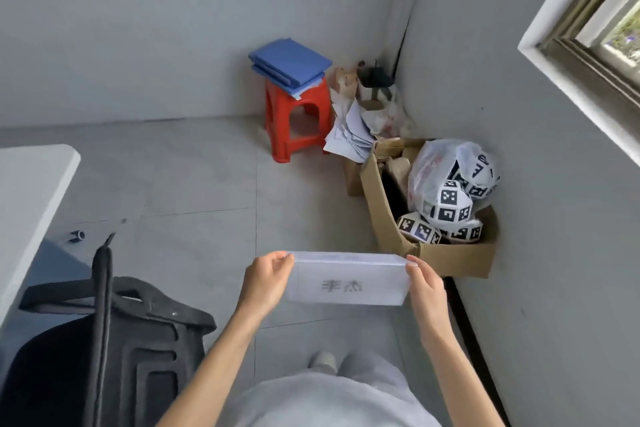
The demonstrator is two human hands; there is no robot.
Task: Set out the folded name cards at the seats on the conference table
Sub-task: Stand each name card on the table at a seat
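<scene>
A white folded name card [349,279] with two dark printed characters hangs in the air in front of me, above the grey tiled floor. My left hand [268,279] pinches its left end at the fold, and my right hand [424,284] pinches its right end. The card's printed face is turned toward me. The white conference table [31,191] shows only as a corner at the left edge, well away from the card.
A black office chair [114,340] stands at the lower left beside the table. A red plastic stool [298,121] with blue folders [289,64] stands by the far wall. A cardboard box [426,218] of marker-covered balls and a paper pile [349,132] fill the corner.
</scene>
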